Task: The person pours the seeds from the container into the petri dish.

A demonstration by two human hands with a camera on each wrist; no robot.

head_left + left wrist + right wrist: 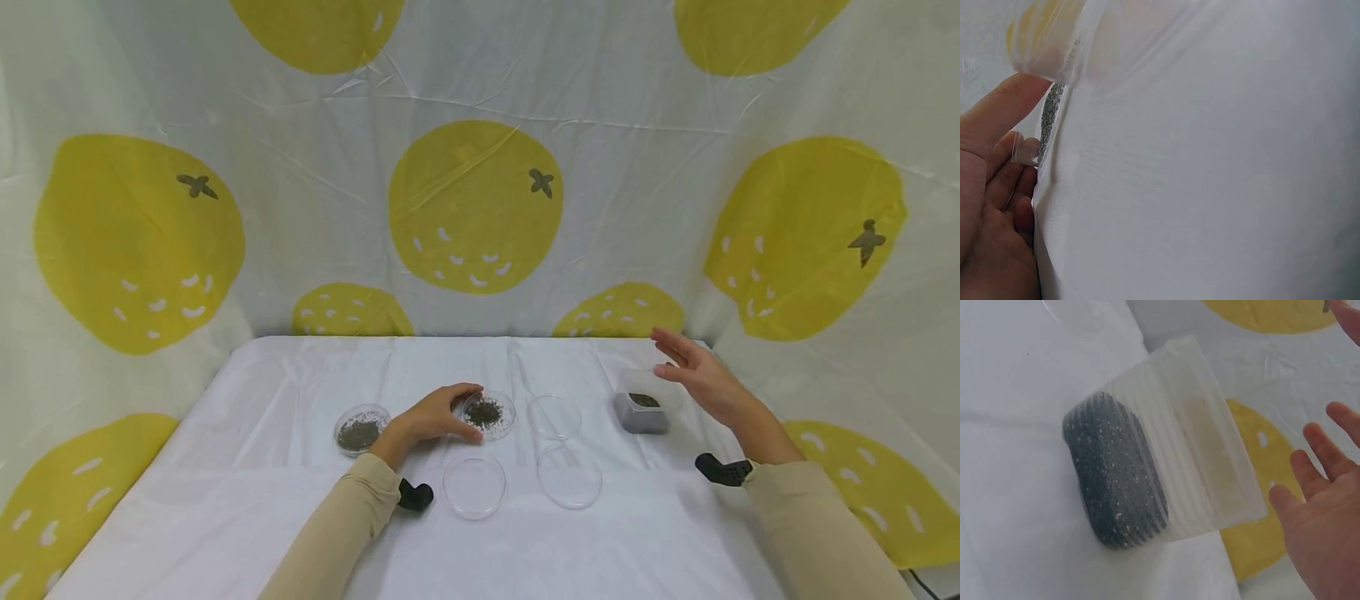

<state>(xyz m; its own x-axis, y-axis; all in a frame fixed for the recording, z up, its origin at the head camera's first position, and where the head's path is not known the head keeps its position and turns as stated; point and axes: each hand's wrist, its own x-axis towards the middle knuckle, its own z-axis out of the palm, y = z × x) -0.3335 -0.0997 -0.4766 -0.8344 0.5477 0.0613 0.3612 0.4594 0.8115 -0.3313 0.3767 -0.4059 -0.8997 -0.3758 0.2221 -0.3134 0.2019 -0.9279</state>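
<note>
My left hand [433, 415] grips a round clear petri dish [507, 423], thumb at the near rim and fingers at the far one. Dark soil-like grains [482, 411] lie heaped in its middle. From the left wrist, the thumb and fingers show at the dish's edge, with a band of grains [1050, 115] between them. My right hand [705, 377] is raised beside a translucent plastic tub [1179, 444], fingers spread and apart from it. Dark granular material [1119, 472] fills the tub's lower part.
Another petri dish [377, 413] with dark grains stands left of my left wrist. Three transparent round dishes or lids lie on the white-covered table [420, 558]: one [555, 416] between held dish and tub, two [475, 486] nearer me. A lemon-patterned curtain [600, 192] hangs behind.
</note>
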